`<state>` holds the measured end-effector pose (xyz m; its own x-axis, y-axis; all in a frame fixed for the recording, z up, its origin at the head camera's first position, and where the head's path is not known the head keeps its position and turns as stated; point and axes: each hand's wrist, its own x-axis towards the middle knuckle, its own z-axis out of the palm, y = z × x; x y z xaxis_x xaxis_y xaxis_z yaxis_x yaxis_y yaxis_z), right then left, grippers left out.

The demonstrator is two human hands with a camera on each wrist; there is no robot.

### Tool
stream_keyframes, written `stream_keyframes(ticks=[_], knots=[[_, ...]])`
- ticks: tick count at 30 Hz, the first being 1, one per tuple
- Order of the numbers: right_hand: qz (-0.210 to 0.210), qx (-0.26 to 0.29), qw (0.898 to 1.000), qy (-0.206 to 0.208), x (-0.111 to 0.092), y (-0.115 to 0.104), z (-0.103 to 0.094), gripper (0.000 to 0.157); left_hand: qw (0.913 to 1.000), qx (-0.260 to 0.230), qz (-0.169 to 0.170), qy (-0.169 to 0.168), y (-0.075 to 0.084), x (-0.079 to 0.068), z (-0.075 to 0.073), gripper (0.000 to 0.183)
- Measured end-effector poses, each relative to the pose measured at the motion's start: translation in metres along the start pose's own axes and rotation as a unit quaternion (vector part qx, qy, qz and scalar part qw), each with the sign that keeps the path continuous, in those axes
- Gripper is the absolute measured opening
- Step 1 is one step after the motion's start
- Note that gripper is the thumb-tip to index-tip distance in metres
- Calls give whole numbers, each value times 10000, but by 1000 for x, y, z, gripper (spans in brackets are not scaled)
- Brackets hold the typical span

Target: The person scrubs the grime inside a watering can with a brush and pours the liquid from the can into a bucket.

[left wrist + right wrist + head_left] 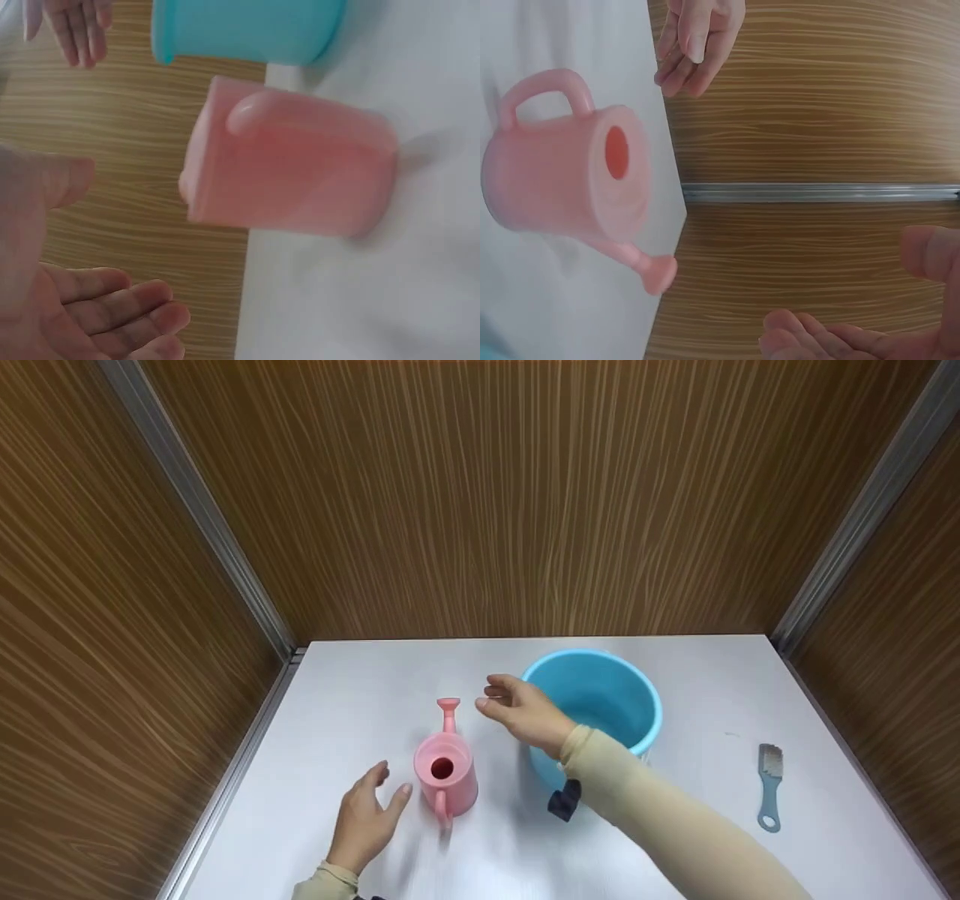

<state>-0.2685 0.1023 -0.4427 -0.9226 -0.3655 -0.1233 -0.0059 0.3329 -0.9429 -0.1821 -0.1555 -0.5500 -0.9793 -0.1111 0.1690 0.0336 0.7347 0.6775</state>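
A pink watering can [450,780] stands upright on the white table, its spout toward the back wall and its handle toward the front. Just left of it is my left hand [365,819], thumb and fingers spread, apart from the can. My right hand [529,714] hovers in front of the blue bucket's near left side, its fingers pointing at the can and holding nothing. The blue bucket [600,690] stands right of the can, partly hidden by my right forearm. In the right wrist view the can [551,172] shows its round top opening.
A grey-blue brush-like tool [769,787] with a ring-ended handle lies at the table's right side. Brown wood-grain panels [525,510] enclose the white table [360,682] at the back and both sides, with metal strips at the corners.
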Motion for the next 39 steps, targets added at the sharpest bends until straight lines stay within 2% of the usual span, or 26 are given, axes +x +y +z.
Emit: stream_keyframes(ticks=[8,15,20,25,30,34,39], knots=[[390,111,9991,128,18,15,28,76,9989,-251,-282,-261,-6,-4,33,49],[546,170,9983,144,27,31,47,77,9975,-478,-408,-327,-7,-7,55,52],[616,64,9979,168,32,43,54,76,9947,-810,-569,-264,-7,-9,66,39],[637,21,9977,225,36,53,58,71,9829,-1382,-1050,-623,-6,-11,72,44],[722,41,9971,232,37,59,61,69,9700,-1868,-1199,-989,-3,-10,73,50],[749,30,9970,191,37,63,64,69,9675,-1903,-1265,-1086,-4,-9,71,51],[809,33,9964,237,38,70,66,69,9690,-1879,-1258,-999,-11,-8,65,51]])
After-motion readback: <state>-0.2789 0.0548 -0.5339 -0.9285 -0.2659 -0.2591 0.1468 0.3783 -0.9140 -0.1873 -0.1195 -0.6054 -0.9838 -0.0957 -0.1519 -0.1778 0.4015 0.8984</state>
